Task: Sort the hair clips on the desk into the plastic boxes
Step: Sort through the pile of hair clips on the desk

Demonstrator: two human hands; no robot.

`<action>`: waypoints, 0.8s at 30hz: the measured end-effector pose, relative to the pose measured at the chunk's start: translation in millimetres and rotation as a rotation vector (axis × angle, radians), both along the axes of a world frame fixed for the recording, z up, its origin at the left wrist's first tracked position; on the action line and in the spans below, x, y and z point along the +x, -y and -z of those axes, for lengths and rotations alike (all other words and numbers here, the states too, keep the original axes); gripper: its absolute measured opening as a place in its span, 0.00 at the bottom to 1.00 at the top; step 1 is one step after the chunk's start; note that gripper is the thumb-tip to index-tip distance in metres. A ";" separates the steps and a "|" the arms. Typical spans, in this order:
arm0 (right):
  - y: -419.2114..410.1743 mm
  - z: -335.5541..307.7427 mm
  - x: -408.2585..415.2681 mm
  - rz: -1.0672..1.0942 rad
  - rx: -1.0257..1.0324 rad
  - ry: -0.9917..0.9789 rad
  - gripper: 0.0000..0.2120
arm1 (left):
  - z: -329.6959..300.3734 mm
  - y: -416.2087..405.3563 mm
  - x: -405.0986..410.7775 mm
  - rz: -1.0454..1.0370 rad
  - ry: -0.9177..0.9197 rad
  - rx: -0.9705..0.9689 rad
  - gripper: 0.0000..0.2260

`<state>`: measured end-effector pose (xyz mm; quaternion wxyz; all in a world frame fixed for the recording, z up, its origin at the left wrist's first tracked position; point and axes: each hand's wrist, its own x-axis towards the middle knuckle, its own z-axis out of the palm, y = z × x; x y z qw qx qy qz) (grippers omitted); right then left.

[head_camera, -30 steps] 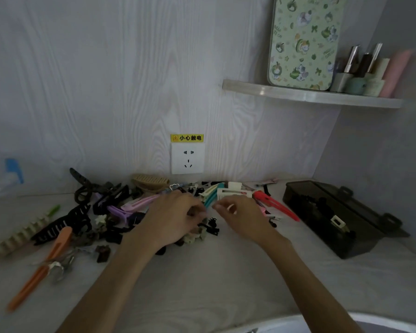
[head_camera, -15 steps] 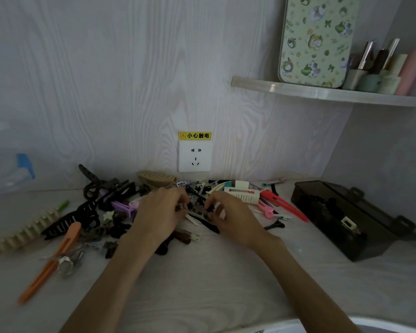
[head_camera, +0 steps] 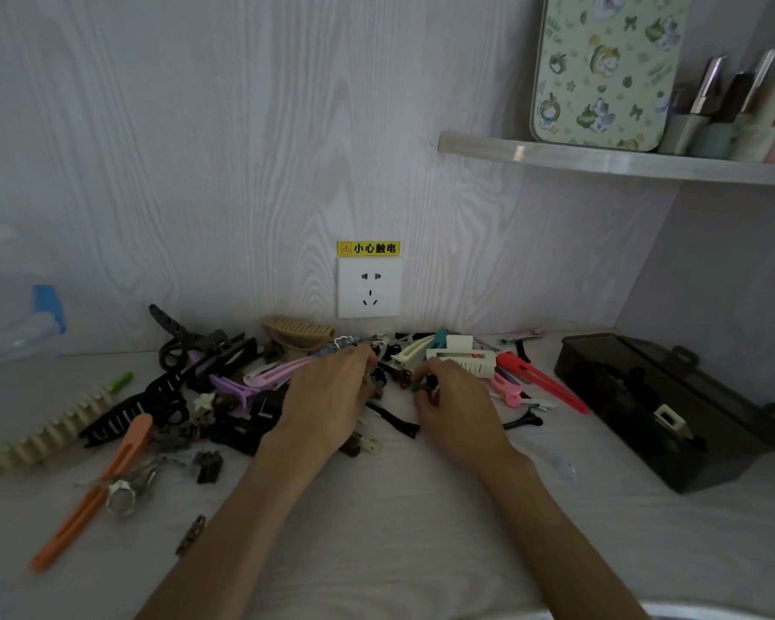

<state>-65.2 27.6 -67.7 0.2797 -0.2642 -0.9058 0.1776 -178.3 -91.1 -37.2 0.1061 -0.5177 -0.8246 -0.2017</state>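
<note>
Both hands are down in the clip pile [head_camera: 287, 387], which lies along the back edge of the desk [head_camera: 399, 530] under the socket [head_camera: 368, 287]. The left hand [head_camera: 332, 396] lies palm down over the middle of the pile, its fingers curled onto small dark clips; whether it actually grips any of them cannot be told, since the fingertips are hidden among the clips. The right hand [head_camera: 455, 407] is just beside it, thumb and forefinger pinching a small dark clip [head_camera: 423, 386] just above the desk.

Toward the left edge lie a long beige comb clip [head_camera: 45, 434], a black claw clip [head_camera: 126, 416] and an orange clip [head_camera: 92, 490] with a metal clip [head_camera: 128, 492] across it. A small brown clip [head_camera: 191, 534] lies alone nearer the front edge. At the back of the pile are a tan claw clip [head_camera: 298, 332], a pink clip [head_camera: 278, 371] and a purple clip [head_camera: 231, 387]. Right of the hands are white clips [head_camera: 461, 358], a teal clip [head_camera: 440, 340] and a long red clip [head_camera: 540, 380].

The dark box [head_camera: 658, 409] stands open at the right edge, well apart from the pile, with 1 white clip [head_camera: 669, 418] and some dark clips inside. A clear box with a blue latch [head_camera: 48, 306] shows at the far left edge.

On the wall, a shelf [head_camera: 600, 161] carries a patterned tin [head_camera: 605, 69] and some bottles [head_camera: 730, 109].
</note>
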 end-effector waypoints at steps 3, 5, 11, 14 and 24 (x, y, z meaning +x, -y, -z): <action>1.7 2.4 -0.2 0.006 0.020 0.022 0.21 | 2.5 -0.4 -0.8 0.046 0.021 -0.028 0.13; 3.1 4.1 -2.8 -0.058 0.083 0.093 0.24 | 3.2 -1.5 -0.7 0.061 0.045 -0.029 0.10; 0.8 5.6 -8.5 -0.142 0.089 0.088 0.19 | 4.5 -1.2 -4.1 0.031 0.096 0.019 0.08; -2.6 2.4 -4.2 -0.125 0.004 0.023 0.14 | 5.6 -0.7 -6.8 0.039 0.149 0.034 0.08; -11.6 -47.6 60.4 0.017 -0.265 -0.305 0.07 | -17.7 -6.7 10.1 0.063 0.165 0.237 0.07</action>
